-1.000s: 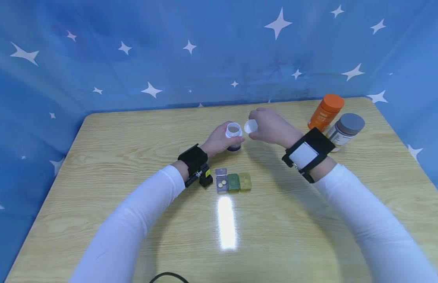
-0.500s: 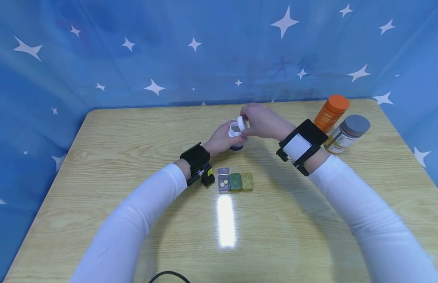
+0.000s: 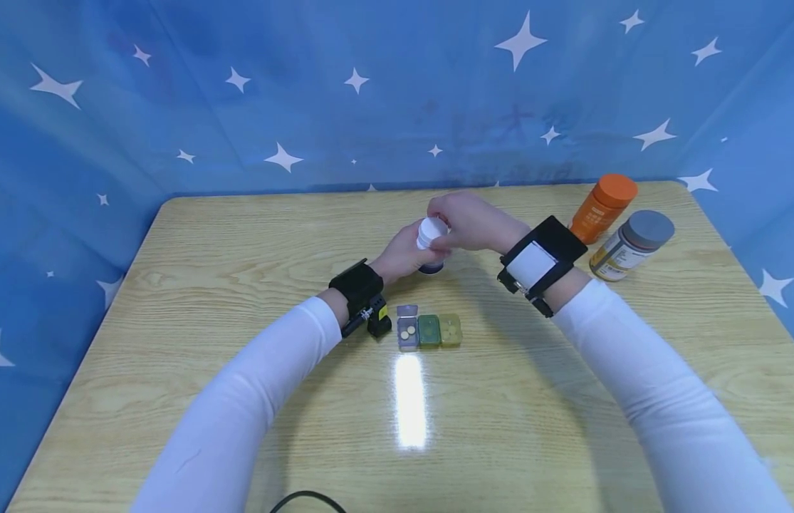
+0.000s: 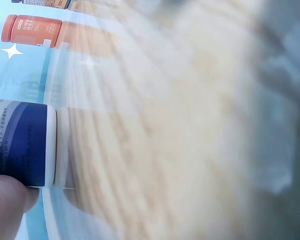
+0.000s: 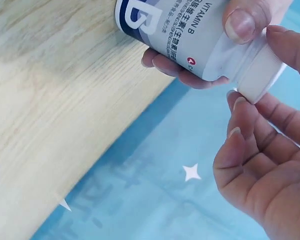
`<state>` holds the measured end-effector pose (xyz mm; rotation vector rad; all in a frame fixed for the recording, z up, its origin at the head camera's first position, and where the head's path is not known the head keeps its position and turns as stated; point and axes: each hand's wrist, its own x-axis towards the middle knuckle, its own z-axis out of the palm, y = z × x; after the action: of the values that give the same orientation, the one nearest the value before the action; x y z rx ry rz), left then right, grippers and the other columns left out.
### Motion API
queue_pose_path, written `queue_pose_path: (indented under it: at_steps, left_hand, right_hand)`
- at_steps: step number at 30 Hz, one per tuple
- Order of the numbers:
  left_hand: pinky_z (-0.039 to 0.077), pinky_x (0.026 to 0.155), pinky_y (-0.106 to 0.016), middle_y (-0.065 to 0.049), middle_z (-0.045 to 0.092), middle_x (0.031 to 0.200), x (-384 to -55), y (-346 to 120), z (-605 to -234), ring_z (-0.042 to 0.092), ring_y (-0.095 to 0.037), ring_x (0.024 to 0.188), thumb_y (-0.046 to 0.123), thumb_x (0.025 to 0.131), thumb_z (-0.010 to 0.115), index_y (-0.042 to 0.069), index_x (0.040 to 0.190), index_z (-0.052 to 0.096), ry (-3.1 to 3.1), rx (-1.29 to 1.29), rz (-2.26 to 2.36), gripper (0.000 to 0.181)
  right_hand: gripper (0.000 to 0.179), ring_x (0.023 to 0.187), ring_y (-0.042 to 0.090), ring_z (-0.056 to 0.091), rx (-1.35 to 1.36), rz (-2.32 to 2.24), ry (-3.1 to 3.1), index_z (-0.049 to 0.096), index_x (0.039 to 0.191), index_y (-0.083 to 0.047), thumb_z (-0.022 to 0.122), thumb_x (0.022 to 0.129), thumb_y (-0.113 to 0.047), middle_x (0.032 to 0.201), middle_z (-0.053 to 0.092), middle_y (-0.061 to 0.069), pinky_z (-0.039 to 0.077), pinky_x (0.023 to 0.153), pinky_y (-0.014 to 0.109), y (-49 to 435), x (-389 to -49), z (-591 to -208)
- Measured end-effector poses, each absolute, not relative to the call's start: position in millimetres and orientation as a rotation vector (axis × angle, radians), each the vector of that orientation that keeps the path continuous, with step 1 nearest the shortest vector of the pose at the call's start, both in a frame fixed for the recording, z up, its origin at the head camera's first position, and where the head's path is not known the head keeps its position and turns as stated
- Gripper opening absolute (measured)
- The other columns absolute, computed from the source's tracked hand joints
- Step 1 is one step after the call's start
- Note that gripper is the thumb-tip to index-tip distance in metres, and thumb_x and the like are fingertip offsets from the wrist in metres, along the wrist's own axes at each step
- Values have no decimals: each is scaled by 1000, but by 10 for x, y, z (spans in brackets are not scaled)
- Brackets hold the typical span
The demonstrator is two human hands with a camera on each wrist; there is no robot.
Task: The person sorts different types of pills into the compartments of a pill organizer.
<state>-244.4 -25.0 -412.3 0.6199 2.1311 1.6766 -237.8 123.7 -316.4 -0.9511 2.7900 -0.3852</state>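
Observation:
My left hand (image 3: 401,254) grips a white and dark blue pill bottle (image 5: 175,35) labelled vitamin B, its fingers and thumb wrapped round the body. The fingers of my right hand (image 3: 467,222) pinch the white cap (image 5: 262,72), which sits on the bottle's mouth. In the left wrist view the bottle's blue base end (image 4: 27,145) shows, with the thumb at its side. Nearer me on the table lies a small pill organizer (image 3: 429,331) with purple, green and yellow compartments. The purple compartment's lid stands open, and a few pale tablets (image 3: 407,333) lie inside.
At the back right of the wooden table (image 3: 243,235) stand an orange bottle (image 3: 604,206) and a clear bottle with a grey lid (image 3: 630,244). A blue star-patterned cloth (image 3: 371,92) hangs behind the table. A black cable (image 3: 307,493) curves in at the front edge.
My right hand has moved left and brought the cap from beside the bottle onto its mouth. The left hand keeps its hold on the bottle.

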Motion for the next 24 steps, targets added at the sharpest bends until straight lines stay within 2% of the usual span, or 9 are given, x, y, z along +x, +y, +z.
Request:
queue_pose_path:
  at_steps: [7,17,19,21,24]
  left_hand:
    - [44,97,-32,-14,51,129,-2443,-264,-4131,51,-25,116,5,86,62,2,134,40,2126,635,1679,53]
    - [43,98,-32,-14,50,130,-2442,-284,-4119,50,-25,118,7,86,63,3,135,39,2122,622,1649,55]
    - [43,98,-32,-14,51,129,-2441,-286,-4117,50,-25,118,8,87,63,3,134,41,2123,623,1636,52]
    - [42,99,-33,-14,51,128,-2442,-284,-4114,49,-25,118,10,87,63,3,133,42,2123,622,1628,52]
    - [41,99,-36,-14,52,126,-2449,-280,-4114,50,-26,117,11,85,65,3,133,42,2145,614,1622,54]
  right_hand:
    - [28,83,24,55,-974,-308,2786,61,100,-2,71,79,-17,95,63,13,48,75,36,1186,-2377,-3153]
    - [28,76,22,54,-939,-332,2787,62,97,-2,72,78,-22,90,64,10,45,70,32,1186,-2393,-3188]
    - [40,85,24,56,-917,-396,2764,60,107,-1,72,78,-26,99,64,13,47,75,35,1225,-2419,-3217]
    - [53,101,26,55,-864,-547,2714,54,123,-3,70,81,-31,115,60,14,47,85,40,1286,-2462,-3259]
    - [63,129,26,40,-784,-951,2496,36,141,-11,58,89,-39,140,44,10,37,104,46,1401,-2551,-3364]
